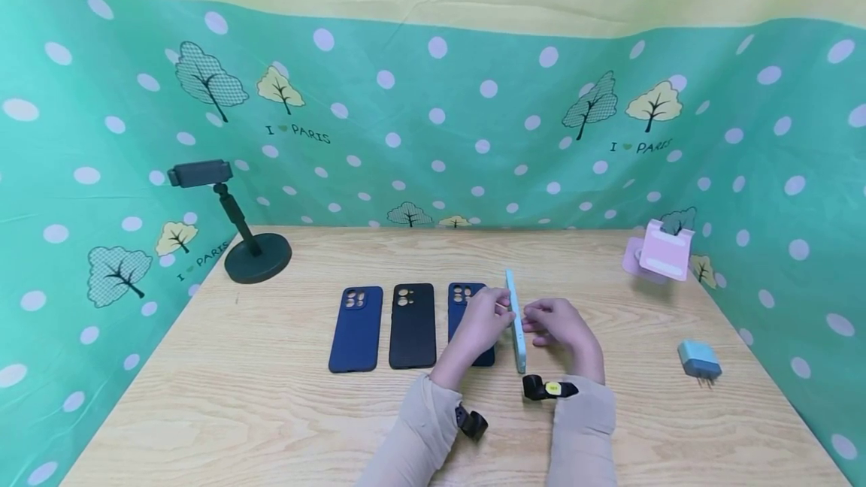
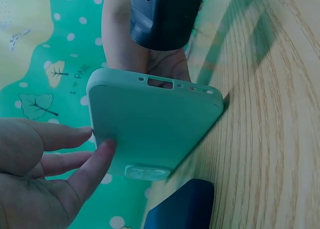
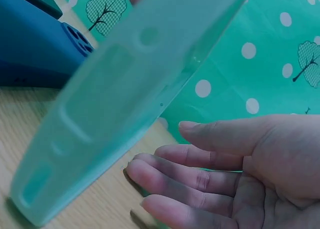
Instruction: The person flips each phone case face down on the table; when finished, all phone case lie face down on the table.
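A light teal phone case (image 1: 516,329) stands on its long edge on the table. At its upper edge, my left hand (image 1: 483,319) pinches it between thumb and fingers. The left wrist view shows the case's back (image 2: 145,119), its bottom port cutouts towards the camera and the camera bump at the far end. In the right wrist view the case's hollow inner side faces my right hand (image 3: 240,174). That hand is beside the case with loosely bent fingers and holds nothing. A dark blue phone case (image 1: 458,312) lies partly hidden under my left hand.
Left of my hands lie a black phone case (image 1: 413,329) and a blue phone case (image 1: 356,331). A black phone stand (image 1: 257,255) is at the back left, a pink stand (image 1: 663,252) at the back right. A blue charger plug (image 1: 700,359) lies right.
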A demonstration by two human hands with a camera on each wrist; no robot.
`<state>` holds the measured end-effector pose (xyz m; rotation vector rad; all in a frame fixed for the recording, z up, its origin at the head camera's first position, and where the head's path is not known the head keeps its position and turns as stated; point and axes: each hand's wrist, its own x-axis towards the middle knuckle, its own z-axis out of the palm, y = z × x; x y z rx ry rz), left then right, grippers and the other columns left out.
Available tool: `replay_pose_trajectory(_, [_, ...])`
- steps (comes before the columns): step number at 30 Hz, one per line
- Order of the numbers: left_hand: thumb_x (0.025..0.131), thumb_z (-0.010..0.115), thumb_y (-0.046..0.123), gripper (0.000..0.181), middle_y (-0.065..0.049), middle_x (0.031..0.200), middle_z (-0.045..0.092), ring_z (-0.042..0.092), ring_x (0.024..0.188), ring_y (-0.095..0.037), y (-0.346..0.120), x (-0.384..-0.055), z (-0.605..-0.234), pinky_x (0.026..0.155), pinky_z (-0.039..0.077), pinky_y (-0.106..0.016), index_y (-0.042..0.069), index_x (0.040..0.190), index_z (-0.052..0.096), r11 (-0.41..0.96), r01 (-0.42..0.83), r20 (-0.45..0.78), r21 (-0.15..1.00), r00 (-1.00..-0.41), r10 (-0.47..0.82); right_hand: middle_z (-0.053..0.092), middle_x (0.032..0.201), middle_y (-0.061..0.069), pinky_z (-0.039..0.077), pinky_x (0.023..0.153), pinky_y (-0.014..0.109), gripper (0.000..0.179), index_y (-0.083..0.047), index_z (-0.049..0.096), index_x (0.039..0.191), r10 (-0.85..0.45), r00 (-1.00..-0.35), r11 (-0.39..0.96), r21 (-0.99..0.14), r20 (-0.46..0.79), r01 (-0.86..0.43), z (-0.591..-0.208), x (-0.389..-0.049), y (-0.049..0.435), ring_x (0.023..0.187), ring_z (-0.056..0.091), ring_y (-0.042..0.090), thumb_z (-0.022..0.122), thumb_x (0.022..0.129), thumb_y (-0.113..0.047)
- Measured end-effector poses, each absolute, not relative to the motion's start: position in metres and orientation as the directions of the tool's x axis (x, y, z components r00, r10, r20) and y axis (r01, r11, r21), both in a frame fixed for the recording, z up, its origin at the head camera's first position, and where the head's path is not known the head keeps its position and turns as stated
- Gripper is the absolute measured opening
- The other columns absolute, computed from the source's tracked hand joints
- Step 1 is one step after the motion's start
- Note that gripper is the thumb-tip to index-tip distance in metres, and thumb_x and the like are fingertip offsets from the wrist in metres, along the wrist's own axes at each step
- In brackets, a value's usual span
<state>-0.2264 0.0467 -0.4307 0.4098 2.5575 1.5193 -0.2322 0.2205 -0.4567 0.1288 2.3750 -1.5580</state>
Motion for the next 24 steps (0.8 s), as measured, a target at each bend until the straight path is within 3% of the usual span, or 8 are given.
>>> replay_pose_trajectory(10, [0.090,0.065,0.004,0.039,-0.012,0.106,0.062,0.066,0.094,-0.019,0.046,-0.226,-0.432,0.070,0.053,-0.018,-0.005,0.127,0.058,0.437,0.175,0.032,0.882,-0.948,0.316,0.065,0.115,0.026,0.060,0.077,0.035,0.041,0.013,0.051,0.130,-0.162,-0.964,0.366,-0.920,-0.211,0.140,-0.446,-0.230,0.225,0.101,0.068,0.024,0.049,0.100,-0.016])
replay_pose_trajectory(24, [0.092,0.062,0.002,0.038,-0.014,0.106,0.063,0.068,0.087,-0.016,0.048,-0.228,-0.437,0.064,0.054,-0.018,-0.005,0.129,0.057,0.408,0.171,0.013,0.897,-0.932,0.361,0.061,0.124,0.027,0.060,0.079,0.037,0.048,0.011,0.052,0.130,-0.220,-0.961,0.349,-0.933,-0.169,0.084,-0.437,-0.229,0.223,0.102,0.067,0.019,0.055,0.099,-0.025])
